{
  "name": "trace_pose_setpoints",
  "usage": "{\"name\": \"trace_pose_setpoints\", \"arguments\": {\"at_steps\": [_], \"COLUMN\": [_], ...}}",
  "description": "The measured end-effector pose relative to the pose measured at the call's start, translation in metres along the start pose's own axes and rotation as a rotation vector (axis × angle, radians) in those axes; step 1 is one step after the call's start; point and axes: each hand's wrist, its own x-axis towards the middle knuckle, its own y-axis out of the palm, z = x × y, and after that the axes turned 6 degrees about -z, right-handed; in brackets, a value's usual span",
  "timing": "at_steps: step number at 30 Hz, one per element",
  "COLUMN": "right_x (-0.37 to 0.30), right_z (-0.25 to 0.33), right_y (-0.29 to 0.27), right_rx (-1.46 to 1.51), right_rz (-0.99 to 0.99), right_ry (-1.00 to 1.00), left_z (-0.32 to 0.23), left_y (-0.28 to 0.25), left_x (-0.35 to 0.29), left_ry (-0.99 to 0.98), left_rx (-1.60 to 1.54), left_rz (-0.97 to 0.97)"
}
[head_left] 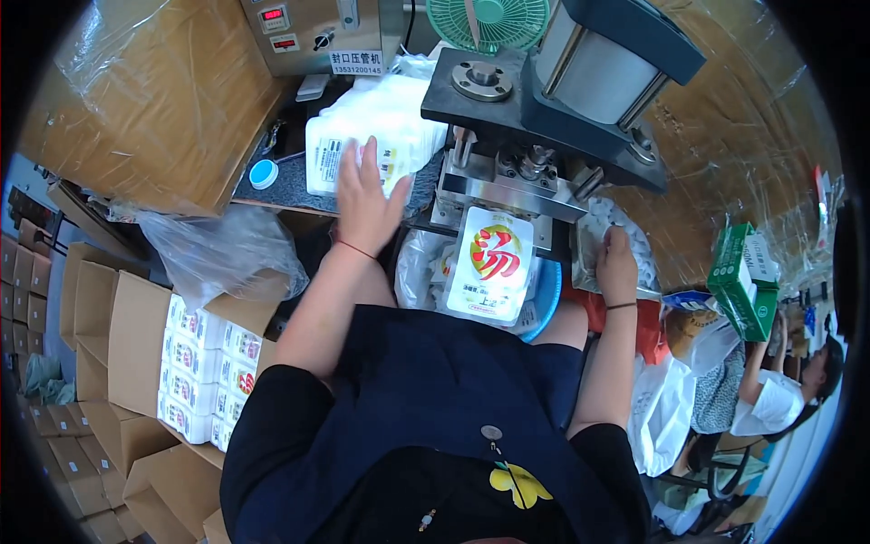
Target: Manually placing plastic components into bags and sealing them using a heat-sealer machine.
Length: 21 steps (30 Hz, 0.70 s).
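Note:
My left hand lies with its fingers spread on a stack of white printed pouches, on the dark mat left of the press. In front of me stands a metal press machine. A white pouch with a red and green print is at its lower plates, hanging toward my lap. On the right, my right hand is at a metal tray of small white plastic pieces. Its fingers are curled and partly hidden, so I cannot make out what they hold.
A blue basin with pouches sits below the press. At the left, a carton holds packed pouches. Behind are a control box and a green fan. A green box and a seated person are at the right.

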Motion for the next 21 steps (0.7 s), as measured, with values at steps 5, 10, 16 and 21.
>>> {"name": "trace_pose_setpoints", "arguments": {"at_steps": [5,10,16,21], "right_x": [0.006,-0.002,-0.003,-0.006], "right_z": [-0.011,0.01,-0.002,0.078], "right_y": [-0.002,-0.003,-0.026,-0.058], "right_rx": [-0.004,0.014,0.05,0.459], "right_rz": [0.039,-0.036,-0.094,-0.034], "right_ry": [-0.012,0.103,-0.043,-0.076], "left_z": [0.026,0.008,-0.038,-0.08], "left_y": [-0.028,-0.038,-0.035,-0.032], "left_x": [-0.031,-0.039,-0.056,-0.046], "left_ry": [0.381,-0.488,-0.476,-0.257], "left_rx": [0.122,-0.743,-0.706,-0.521], "left_rz": [0.413,0.356,0.686,0.791]}}
